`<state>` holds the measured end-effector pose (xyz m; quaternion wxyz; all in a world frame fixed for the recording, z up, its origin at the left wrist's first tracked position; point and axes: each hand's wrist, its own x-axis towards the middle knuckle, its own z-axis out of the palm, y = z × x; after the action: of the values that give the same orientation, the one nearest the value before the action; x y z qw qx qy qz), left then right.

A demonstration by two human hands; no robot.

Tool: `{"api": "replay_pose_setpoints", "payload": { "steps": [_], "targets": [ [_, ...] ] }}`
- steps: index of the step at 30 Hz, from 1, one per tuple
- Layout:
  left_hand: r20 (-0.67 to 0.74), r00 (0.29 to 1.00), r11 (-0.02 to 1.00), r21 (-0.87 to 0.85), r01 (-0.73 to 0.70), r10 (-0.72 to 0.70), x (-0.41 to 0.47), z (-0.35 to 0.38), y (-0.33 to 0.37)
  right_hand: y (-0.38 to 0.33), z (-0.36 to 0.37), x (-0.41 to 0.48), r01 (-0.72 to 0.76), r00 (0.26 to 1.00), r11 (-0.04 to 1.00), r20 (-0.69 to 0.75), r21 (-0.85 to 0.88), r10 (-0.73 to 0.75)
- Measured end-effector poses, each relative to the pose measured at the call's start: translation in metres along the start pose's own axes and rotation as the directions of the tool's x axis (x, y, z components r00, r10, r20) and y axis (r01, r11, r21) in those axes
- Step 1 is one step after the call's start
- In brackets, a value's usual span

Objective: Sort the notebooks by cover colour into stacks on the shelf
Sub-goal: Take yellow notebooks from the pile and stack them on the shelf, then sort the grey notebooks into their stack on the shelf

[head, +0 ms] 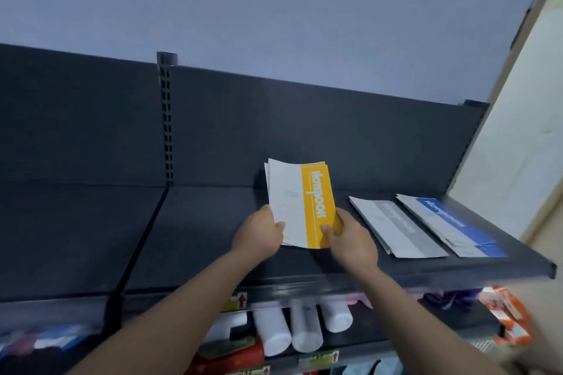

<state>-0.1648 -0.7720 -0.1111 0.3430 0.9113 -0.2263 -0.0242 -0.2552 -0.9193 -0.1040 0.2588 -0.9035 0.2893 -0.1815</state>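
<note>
A small bundle of yellow-and-white notebooks [297,202] is tilted up above the dark top shelf [198,231]. My left hand [259,236] grips its lower left edge and my right hand [350,239] grips its lower right corner, thumb on the yellow band. To the right, a grey-and-white notebook stack [396,227] lies flat on the shelf. Beyond it, a blue-and-white notebook stack [451,224] lies flat near the shelf's right end.
A slotted upright post [166,119] divides the shelf's dark back panel. A cream wall [518,146] closes the right side. On the lower shelf lie white cylindrical bottles [301,329], an orange pack [505,316] and other coloured goods.
</note>
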Motion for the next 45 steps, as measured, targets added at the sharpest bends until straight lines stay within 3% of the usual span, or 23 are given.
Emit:
{"api": "replay_pose_setpoints", "payload": {
  "steps": [12,17,23,26,30,36,45],
  "targets": [
    [0.156,0.983,0.995,0.058,0.087,-0.095,0.017,0.059,0.044,0.056,-0.024,0.037,0.042,0.986,0.919,0.163,-0.392,0.025],
    [0.17,0.978,0.977,0.193,0.09,-0.124,0.012,0.071,0.058,0.068,-0.034,0.041,0.075,0.981,0.878,0.192,-0.473,0.02],
    [0.07,0.987,0.896,0.433,0.099,-0.142,0.001,0.071,0.067,0.076,-0.035,0.046,0.114,0.976,0.859,0.218,-0.499,-0.002],
    [0.049,0.99,0.891,0.443,0.099,-0.134,-0.003,0.067,0.068,0.076,-0.035,0.049,0.139,0.974,0.856,0.224,-0.497,-0.029],
    [-0.074,0.995,0.867,0.49,0.094,-0.067,-0.011,0.049,0.062,0.066,-0.033,0.051,0.26,0.959,0.85,0.222,-0.458,-0.174],
    [-0.176,0.984,0.726,0.674,0.136,-0.021,-0.032,-0.001,0.037,0.021,-0.012,0.041,0.534,0.845,0.768,0.268,-0.354,-0.463],
    [-0.353,0.932,0.559,0.757,0.337,-0.083,-0.091,-0.088,-0.029,-0.083,0.031,-0.002,0.784,0.615,0.588,0.367,-0.196,-0.698]
  ]
}}
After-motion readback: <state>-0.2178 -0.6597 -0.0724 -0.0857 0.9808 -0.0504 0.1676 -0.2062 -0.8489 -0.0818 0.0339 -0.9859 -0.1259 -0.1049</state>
